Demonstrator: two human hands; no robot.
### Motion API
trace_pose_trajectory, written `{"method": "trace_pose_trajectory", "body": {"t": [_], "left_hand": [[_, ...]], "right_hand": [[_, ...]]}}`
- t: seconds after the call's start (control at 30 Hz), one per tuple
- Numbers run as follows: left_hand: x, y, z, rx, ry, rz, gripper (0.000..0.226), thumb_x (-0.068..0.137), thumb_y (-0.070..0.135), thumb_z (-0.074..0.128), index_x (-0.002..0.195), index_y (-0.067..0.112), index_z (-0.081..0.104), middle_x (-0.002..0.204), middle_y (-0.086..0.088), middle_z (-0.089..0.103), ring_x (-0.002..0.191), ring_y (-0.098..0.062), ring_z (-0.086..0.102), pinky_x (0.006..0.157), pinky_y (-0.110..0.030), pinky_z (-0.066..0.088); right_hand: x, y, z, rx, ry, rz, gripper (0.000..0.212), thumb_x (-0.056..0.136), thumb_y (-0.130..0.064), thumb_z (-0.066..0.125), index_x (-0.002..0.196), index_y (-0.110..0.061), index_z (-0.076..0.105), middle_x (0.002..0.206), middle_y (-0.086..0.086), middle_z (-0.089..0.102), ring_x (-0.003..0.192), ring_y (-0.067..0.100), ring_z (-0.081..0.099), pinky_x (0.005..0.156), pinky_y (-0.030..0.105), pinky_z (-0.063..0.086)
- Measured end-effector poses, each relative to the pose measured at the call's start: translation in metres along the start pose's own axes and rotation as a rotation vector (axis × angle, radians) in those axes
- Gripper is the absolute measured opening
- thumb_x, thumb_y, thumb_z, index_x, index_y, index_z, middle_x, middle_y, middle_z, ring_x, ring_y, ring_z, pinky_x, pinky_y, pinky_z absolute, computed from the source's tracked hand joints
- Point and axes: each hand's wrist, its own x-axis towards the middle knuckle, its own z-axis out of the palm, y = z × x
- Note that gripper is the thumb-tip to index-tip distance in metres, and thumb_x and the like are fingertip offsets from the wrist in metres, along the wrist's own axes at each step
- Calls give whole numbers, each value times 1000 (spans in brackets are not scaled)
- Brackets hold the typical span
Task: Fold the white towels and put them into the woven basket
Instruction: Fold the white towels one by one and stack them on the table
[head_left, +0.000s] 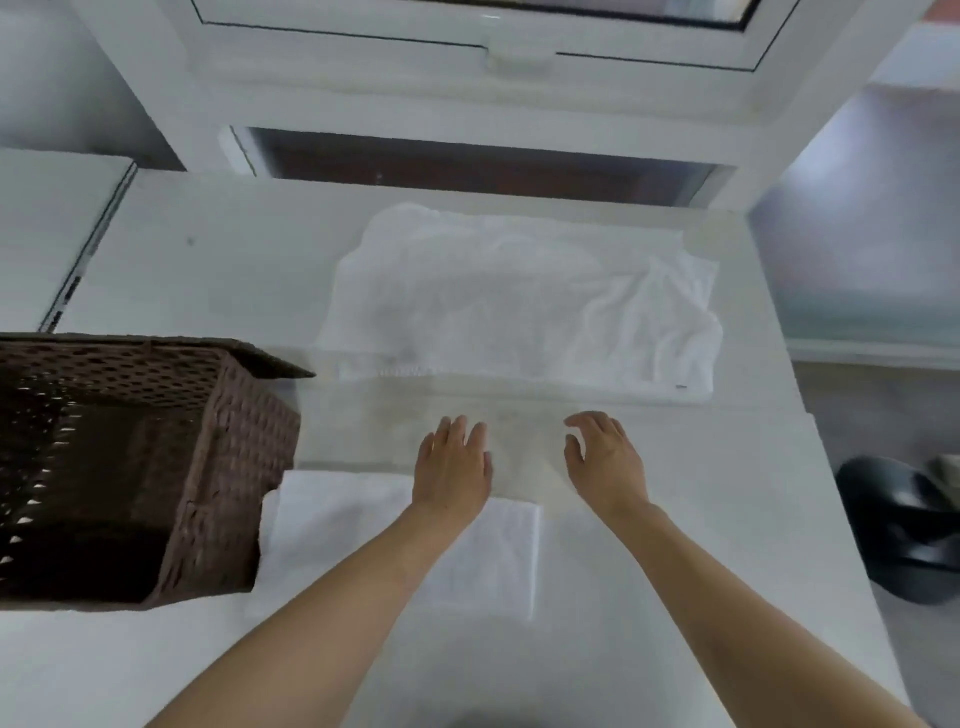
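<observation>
While both hands hover empty: table (182, 260) white; woven basket (130, 467) at left edge; unfolded towel (519, 301) rumpled far side, soft, limp, take by near corners; folded towel (483, 561) beside basket; left hand (452, 467), right hand (605, 460) fingers spread.

I see soft, even daylight coming from the window (478, 31) at the far side, leaving the white surface (208, 270) bright and nearly washed out. The unfolded towel (519, 301) barely separates from it. Shadows are faint; only the woven basket (130, 467) interior on the left goes dark. Motion blur smears everything, and wide-angle bending curves the frame lines toward the edges.
</observation>
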Motion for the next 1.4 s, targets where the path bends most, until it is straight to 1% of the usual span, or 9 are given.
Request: {"method": "trace_pose_trajectory", "body": {"t": [0.17,0.43,0.6,0.7,0.8,0.93,1.1,1.27,1.4], "left_hand": [[61,50,8,33,-47,73,49,108,34,34,153,16,36,159,-9,38,151,-29,28,120,-43,28],[149,118,34,58,-45,140,42,102,30,46,140,14,51,141,-8,54,137,-32,46,107,-44,42],[170,140,54,64,-69,141,41,103,30,44,142,16,48,147,-9,48,143,-29,38,111,-42,38],[174,148,63,38,-68,141,40,104,30,44,141,15,50,149,-10,47,146,-29,37,112,-43,36],[175,150,68,26,-74,143,39,103,28,46,139,14,52,149,-10,49,146,-28,37,113,-43,37],[178,154,65,24,-62,135,38,102,26,46,138,16,53,149,-8,49,145,-26,38,112,-42,37],[178,160,59,9,-43,146,35,103,27,43,135,19,54,142,-3,52,139,-23,43,110,-39,36],[171,168,51,-43,20,160,31,101,25,50,131,20,58,132,0,57,128,-22,52,104,-37,41],[167,178,33,-125,193,250,33,98,29,60,130,19,58,129,1,60,121,-25,57,100,-39,46]], "right_hand": [[39,66,-27,29,38,153,29,99,-19,60,127,-15,65,129,1,63,123,24,56,87,41,55],[108,179,-45,-23,25,340,29,99,-22,60,127,-18,62,134,1,57,126,24,50,78,38,51],[130,235,-41,-93,-20,412,39,95,-17,62,133,-19,57,135,6,54,124,29,49,84,45,54],[145,248,-36,-93,-38,367,38,94,-14,62,132,-19,56,130,8,56,119,32,52,84,45,53],[152,255,-33,-78,-28,313,26,94,-12,62,120,-16,62,119,5,60,110,31,56,78,40,50],[151,269,-31,-27,31,276,16,92,-12,70,108,-14,73,110,4,68,101,32,63,83,42,51],[152,272,-38,3,56,267,9,94,-14,70,97,-15,79,100,5,71,94,32,63,74,37,48],[143,260,-58,22,191,156,9,93,-8,67,99,-14,72,106,1,70,104,32,60,83,45,50],[125,232,-86,42,284,-58,15,92,-5,68,104,-15,69,114,-4,71,116,24,59,89,39,46]]}}
